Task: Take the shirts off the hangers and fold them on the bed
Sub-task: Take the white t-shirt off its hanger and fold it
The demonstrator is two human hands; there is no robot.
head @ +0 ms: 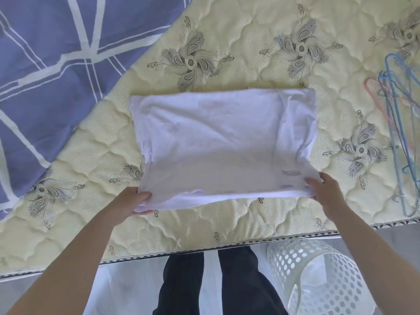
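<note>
the bed carries the white shirt, half-folded, flat mid-mattress. empty hangers lie right. left hand and right hand each pinch a near corner; next, i judge, fold the hem away evenly.

The quilted cream mattress bears a white shirt, partly folded, at its middle. A blue patterned sheet covers its left part. Loose hangers lie near its right side.
</note>
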